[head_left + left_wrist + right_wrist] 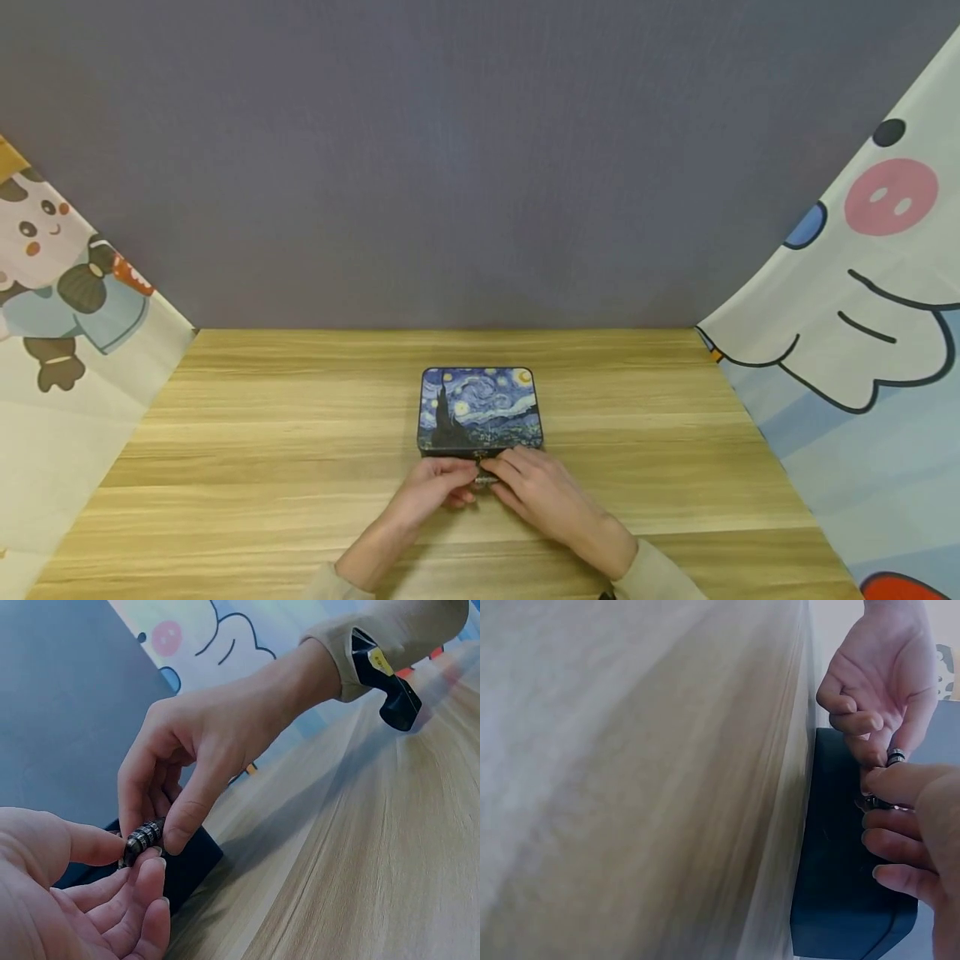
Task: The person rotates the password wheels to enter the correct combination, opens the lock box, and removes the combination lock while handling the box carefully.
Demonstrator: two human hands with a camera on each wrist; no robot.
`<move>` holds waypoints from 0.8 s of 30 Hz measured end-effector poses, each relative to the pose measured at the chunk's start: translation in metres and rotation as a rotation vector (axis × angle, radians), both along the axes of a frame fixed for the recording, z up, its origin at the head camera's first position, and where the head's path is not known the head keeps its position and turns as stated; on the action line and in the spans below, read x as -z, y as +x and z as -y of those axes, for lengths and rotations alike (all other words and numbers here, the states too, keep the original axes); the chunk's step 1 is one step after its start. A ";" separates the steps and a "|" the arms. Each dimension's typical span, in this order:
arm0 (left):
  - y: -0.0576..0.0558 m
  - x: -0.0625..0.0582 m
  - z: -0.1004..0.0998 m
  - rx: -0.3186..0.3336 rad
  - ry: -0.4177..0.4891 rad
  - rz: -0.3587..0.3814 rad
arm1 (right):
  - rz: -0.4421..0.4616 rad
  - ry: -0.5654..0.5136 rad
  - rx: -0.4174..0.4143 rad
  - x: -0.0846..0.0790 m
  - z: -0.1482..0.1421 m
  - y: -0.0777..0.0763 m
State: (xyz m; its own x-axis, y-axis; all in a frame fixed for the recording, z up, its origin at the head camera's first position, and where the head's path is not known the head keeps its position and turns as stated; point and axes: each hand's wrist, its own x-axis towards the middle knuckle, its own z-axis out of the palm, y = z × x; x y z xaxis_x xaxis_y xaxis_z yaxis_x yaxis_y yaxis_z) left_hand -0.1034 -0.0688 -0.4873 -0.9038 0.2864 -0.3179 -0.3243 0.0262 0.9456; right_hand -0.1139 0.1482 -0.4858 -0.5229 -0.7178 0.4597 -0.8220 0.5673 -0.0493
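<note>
A tin box [480, 408] with a starry night painting on its lid lies on the wooden table, lid down. At its front hangs a small combination padlock [144, 840] with ridged number dials. My left hand [435, 486] pinches one end of the padlock between thumb and fingers. From the other side my right hand [542, 492] pinches it too, its other fingers lying against the box front. In the right wrist view the padlock [895, 756] is mostly hidden by fingers, and the dial numbers are too small to read.
The wooden table [300, 417] reaches back to a plain grey wall panel [450, 167]. Cartoon-printed cloths stand along the left side [75, 333] and the right side [840, 333]. A black strap-on device [390, 682] sits on the right sleeve.
</note>
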 end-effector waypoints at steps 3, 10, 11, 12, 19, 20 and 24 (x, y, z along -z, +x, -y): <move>0.001 -0.001 0.001 0.010 0.000 -0.010 | 0.000 -0.009 0.008 -0.002 0.000 0.001; 0.004 -0.003 0.003 0.034 -0.016 -0.020 | 0.010 -0.057 0.029 -0.002 0.001 0.001; 0.004 -0.003 0.004 0.035 -0.019 -0.022 | 0.008 -0.067 0.032 -0.002 0.002 0.001; 0.004 -0.004 0.004 0.035 -0.021 -0.028 | 0.002 -0.077 0.035 -0.001 0.002 0.001; 0.005 -0.009 0.003 0.022 -0.061 -0.096 | -0.025 -0.139 0.036 -0.001 0.002 -0.005; 0.005 -0.010 0.003 0.018 -0.073 -0.110 | -0.026 -0.149 0.035 -0.001 0.002 -0.005; 0.006 -0.012 0.004 0.006 -0.153 -0.204 | -0.027 -0.174 0.042 -0.002 0.002 -0.008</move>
State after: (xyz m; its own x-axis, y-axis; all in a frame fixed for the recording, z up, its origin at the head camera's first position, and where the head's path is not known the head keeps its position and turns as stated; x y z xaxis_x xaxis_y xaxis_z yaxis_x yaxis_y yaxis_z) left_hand -0.0970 -0.0725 -0.4753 -0.9523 0.2542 -0.1688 -0.1263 0.1752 0.9764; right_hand -0.1216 0.1460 -0.4836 -0.5365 -0.6041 0.5893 -0.8003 0.5858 -0.1280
